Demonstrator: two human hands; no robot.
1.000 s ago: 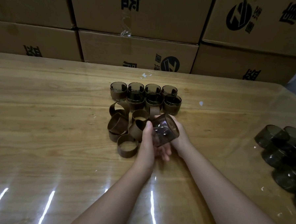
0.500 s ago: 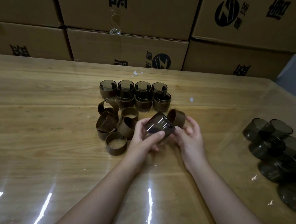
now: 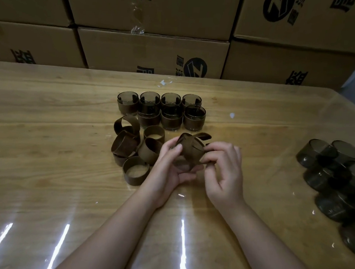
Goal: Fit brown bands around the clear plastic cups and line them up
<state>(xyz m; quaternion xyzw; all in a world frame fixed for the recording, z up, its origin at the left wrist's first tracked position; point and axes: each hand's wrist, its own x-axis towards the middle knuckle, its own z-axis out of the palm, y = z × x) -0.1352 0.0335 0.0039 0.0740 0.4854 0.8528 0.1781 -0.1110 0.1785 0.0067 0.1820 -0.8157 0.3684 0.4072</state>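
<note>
Since half a second ago, brown band no longer beside the clear cup but wrapped partly over it, one end sticking up. Centre left of the frame: heap of loose bands on the table, two rows of banded cups just above. Left hand cradling the cup from below, thumb pressed on the band. Right hand pinching the band's edge between thumb and forefinger. Far right: cluster of bare cups.
</note>
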